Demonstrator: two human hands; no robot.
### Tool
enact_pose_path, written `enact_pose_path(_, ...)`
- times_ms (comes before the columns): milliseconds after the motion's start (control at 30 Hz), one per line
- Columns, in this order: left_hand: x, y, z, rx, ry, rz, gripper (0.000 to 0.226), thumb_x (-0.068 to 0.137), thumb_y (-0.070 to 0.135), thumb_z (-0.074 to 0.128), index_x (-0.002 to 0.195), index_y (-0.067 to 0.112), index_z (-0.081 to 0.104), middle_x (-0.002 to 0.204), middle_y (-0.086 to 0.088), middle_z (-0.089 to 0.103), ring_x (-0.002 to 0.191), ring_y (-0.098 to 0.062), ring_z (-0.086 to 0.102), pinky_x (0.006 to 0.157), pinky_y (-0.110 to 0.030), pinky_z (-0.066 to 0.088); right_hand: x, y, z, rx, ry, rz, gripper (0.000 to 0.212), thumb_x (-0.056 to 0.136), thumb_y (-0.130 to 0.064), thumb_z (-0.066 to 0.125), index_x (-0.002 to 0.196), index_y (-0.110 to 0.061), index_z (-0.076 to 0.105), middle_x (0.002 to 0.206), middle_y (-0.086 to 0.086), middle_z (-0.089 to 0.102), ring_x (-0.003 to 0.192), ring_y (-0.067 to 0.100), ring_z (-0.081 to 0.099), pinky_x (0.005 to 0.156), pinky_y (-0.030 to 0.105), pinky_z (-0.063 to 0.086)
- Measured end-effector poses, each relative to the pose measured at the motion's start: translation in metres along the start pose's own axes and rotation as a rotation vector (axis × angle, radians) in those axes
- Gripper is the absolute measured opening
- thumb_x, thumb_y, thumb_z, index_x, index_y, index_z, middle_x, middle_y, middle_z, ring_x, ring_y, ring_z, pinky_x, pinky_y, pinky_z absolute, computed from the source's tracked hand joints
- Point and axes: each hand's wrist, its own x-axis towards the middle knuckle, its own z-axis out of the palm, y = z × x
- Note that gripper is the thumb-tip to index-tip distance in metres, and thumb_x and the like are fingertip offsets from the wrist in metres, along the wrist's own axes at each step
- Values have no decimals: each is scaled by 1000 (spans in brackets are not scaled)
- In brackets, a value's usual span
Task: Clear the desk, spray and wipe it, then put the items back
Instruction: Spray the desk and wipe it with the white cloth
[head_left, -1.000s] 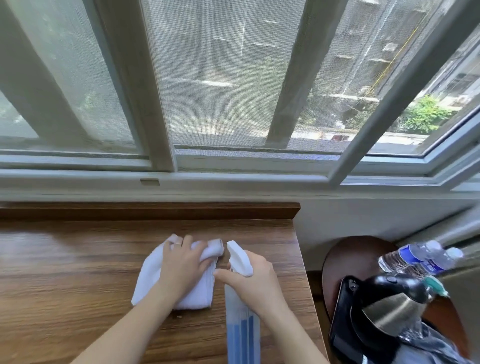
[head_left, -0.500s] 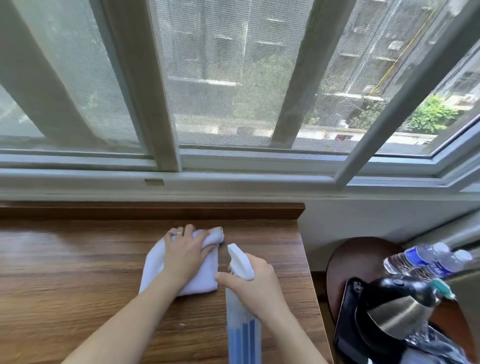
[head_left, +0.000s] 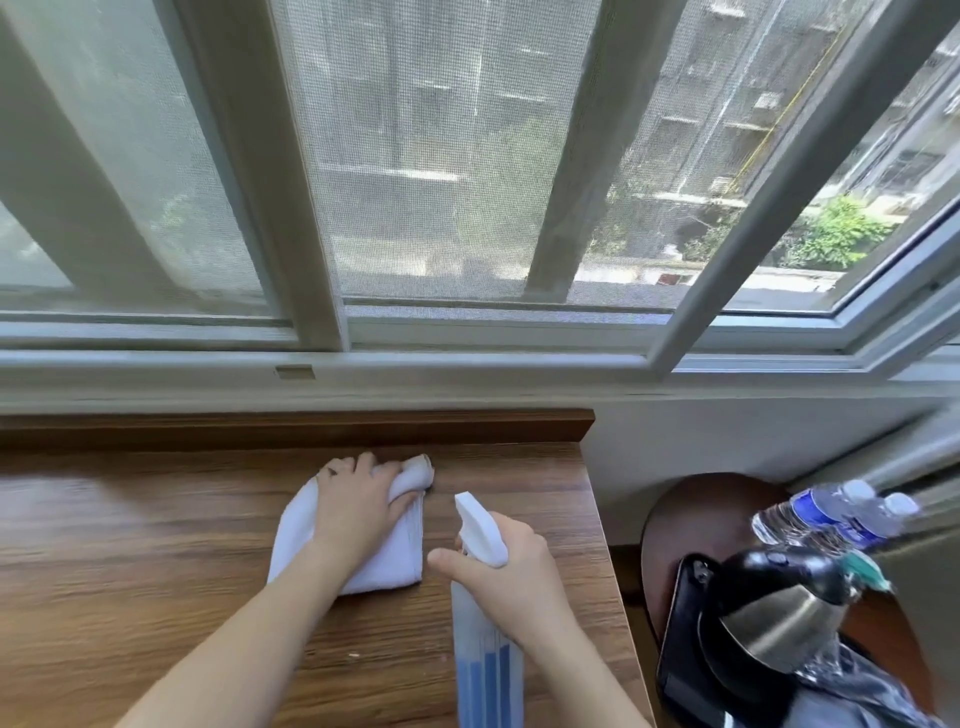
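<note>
On the bench (head_left: 156, 545): our left hand (head_left: 358, 506) presses a cloth (head_left: 384, 561), fingers curled into it
Cloth: soft, light
Right hand (head_left: 511, 577): fingers clamped round spray bottle (head_left: 485, 670) neck

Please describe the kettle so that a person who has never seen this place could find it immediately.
Look to the right of the wooden desk, where a round dark chair seat stands below the window. The kettle sits on that seat, in front of two water bottles. It alone has a shiny steel body with a black lid and handle.
</note>
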Motion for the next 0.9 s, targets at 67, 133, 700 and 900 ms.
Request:
enact_pose_path(67, -22, 0, 3, 0, 19, 44, 56, 79, 60, 35, 91, 22, 74, 84, -8, 63, 72, -33, 62, 70, -45, 46, -2, 0, 0, 3, -9, -3, 44, 61, -56, 72, 76, -17, 58, 71, -7, 61, 63, 3, 52, 62, 26, 42)
enact_pose_path(133, -48, 0, 9, -13, 55, 83, 51, 77, 59, 41, 89, 22, 74, 82, -6, 62, 67, -32, 61, 68, -44, 46, -5, -1, 1, 6, -14, -10, 40, 61, -56, 72, 74, -21, 58, 72, -7, 64, 65, 3, 54, 63, 25, 43)
enact_pose_path(700, -90, -9, 19, -36, 194, 108, 57, 90, 65, 33, 96, 26, 73, 84, -3, 61, 72, -29, 62, 70, -44, 45, -25, -4, 5, 39, -33, -44, 32, 64, -56, 73, 71, -28, 61, 70, -8, 64, 62, 1, 53, 60, 24, 42)
enact_pose_path(900, -65, -4, 7, -32, 159, 55, 49, 81, 56, 41, 90, 21, 74, 79, -7, 61, 67, -31, 62, 69, -45, 47, -33, 0, 3, 38, -14, -31, 36, 67, -51, 74, 70, -21, 55, 66, -10, 55, 60, 2, 47, 61, 24, 41)
